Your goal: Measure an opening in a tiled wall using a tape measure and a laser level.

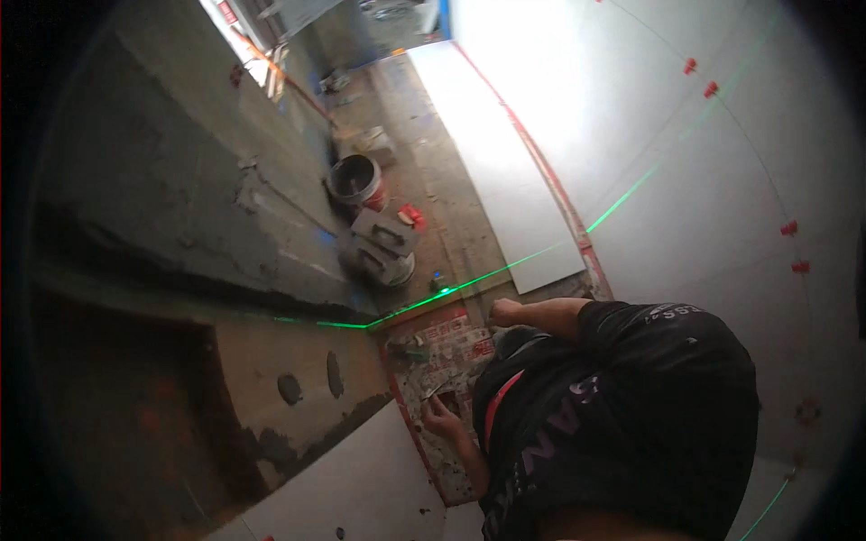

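My left hand [442, 420] is low over a printed red-and-white sheet [451, 347] on the floor. Its fingers are pinched together beside a thin, pale sliver too small to name. My right hand [508, 312] is closed in a fist above my bent knee, near the end of a long white tile panel [505, 189]; whatever it may hold is hidden. A small dark device [440, 281] stands on the floor beyond the sheet, on a bright green laser line. Left of my knee, a dark green item [412, 352] lies on the sheet, too blurred to name.
A red-and-white bucket [357, 180] stands by the rough grey wall [180, 171]. Nearer, a board with dark tools [383, 236] rests on a pale bucket [397, 270], beside a red object [412, 216]. White wall tiles [722, 180] with red clips [711, 89] rise at right.
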Motion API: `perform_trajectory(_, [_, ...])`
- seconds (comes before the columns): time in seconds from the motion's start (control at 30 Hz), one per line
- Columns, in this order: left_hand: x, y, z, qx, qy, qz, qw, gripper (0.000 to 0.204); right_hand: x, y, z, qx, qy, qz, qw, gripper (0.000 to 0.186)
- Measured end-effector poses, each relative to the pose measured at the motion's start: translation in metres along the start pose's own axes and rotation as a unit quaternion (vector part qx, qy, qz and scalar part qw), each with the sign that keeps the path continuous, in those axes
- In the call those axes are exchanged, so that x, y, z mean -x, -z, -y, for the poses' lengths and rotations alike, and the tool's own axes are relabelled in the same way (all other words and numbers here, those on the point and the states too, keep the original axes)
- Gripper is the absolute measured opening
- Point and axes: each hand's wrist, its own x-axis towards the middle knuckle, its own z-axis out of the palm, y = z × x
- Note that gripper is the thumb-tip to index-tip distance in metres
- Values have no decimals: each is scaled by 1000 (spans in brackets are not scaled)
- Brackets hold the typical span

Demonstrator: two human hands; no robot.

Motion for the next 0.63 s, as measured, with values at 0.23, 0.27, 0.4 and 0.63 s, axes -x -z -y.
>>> perform_trajectory(0.23, [-17,-7,8,2,-53,40,998,37,103,30,15,-138,-181,19,974,41])
perform_trajectory(0.27, [-30,-10,3,24,-40,109,993,35,112,26,10,-176,-209,0,962,41])
perform_trajectory(0.4, [-65,-32,-91,10,-151,169,974,35,136,22,-47,-210,-268,-13,940,39])
perform_trajectory(0.63, [-137,-97,-251,205,-133,105,964,32,121,28,-136,-267,-279,-57,921,54])
